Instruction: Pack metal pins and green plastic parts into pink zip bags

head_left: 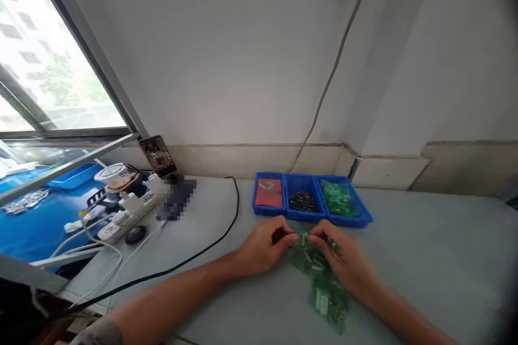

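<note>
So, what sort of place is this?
Probably a workbench for handling small parts: the middle blue bin holds dark, metal-looking pieces, the right blue bin holds green bagged items, and the left hand and right hand pinch green plastic packaging.
</note>
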`<state>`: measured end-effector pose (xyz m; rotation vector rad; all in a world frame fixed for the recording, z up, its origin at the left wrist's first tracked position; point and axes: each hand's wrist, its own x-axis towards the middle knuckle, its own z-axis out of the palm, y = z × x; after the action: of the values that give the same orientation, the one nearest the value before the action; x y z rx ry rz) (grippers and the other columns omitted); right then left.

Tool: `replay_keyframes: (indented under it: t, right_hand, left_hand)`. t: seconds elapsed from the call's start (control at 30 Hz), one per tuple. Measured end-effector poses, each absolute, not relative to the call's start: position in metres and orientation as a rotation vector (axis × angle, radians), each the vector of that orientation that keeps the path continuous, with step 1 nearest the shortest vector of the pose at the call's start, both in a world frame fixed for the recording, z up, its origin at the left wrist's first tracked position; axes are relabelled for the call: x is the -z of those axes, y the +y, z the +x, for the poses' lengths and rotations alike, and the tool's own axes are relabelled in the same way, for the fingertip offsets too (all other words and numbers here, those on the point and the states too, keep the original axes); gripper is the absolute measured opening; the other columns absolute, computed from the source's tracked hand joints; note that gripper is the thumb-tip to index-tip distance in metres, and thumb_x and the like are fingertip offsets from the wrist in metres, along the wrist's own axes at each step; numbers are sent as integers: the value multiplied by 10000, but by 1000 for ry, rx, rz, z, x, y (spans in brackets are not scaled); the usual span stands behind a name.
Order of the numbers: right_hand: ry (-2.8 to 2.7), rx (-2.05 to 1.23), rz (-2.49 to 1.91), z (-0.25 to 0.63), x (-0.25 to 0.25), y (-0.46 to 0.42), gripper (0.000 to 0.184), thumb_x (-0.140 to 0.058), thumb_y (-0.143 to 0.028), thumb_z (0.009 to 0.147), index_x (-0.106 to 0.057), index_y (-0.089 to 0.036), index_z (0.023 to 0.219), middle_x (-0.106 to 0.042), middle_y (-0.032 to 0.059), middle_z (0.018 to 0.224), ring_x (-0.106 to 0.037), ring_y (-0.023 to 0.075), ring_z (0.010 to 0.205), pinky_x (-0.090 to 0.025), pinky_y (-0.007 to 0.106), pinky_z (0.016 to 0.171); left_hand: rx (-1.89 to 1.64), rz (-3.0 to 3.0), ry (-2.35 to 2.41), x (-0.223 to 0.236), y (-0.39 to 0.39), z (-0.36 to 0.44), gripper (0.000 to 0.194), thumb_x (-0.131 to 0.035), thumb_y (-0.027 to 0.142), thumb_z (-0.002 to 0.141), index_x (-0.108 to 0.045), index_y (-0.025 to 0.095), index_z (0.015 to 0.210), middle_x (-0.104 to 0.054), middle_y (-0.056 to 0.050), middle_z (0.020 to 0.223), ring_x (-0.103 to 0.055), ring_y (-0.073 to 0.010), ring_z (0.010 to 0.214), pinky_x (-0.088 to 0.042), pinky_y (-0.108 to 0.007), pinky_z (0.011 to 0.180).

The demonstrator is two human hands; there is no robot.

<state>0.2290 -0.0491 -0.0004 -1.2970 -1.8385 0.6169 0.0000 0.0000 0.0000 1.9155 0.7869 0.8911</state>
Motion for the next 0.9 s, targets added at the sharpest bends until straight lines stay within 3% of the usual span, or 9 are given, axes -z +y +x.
replay_keyframes:
  t: [0.3,0.6,0.77,0.9]
  right_hand:
    - [-1869,-680,-1335,225,-1,-57,242,-532,-473,1097,-608,-260,1013,-615,-13,849,-585,193,770,-461,291,686]
    - [-1940,-658,-1256,227,1,-57,161,-534,-367,1096,-608,-254,1008,-618,-3,866,-578,188,771,-461,304,707]
    - [-1945,-656,-1254,228,3,-58,144,-538,-366,1096,-618,-262,1155,-643,0,905,-607,191,789,-482,310,722]
    - [-1960,-642,-1246,228,4,-59,132,-525,-350,1100,-615,-260,1131,-643,3,905,-602,190,789,-484,308,716]
  left_hand:
    - [-969,1979,760,0,-3,-4,337,-659,446,1064,-642,165,880,-603,9,806,-514,-117,708,-394,-235,657]
    - [-1001,1976,775,1,-3,-2,334,-714,479,1029,-688,165,919,-628,-7,853,-530,-128,737,-412,-252,681]
    - [-1086,2009,677,-3,-4,-2,266,-719,425,1036,-720,164,985,-645,-36,925,-555,-138,784,-438,-250,699]
    - [-1114,2041,605,-4,-4,-2,208,-711,376,1047,-749,173,1029,-657,-53,969,-591,-147,829,-467,-247,714]
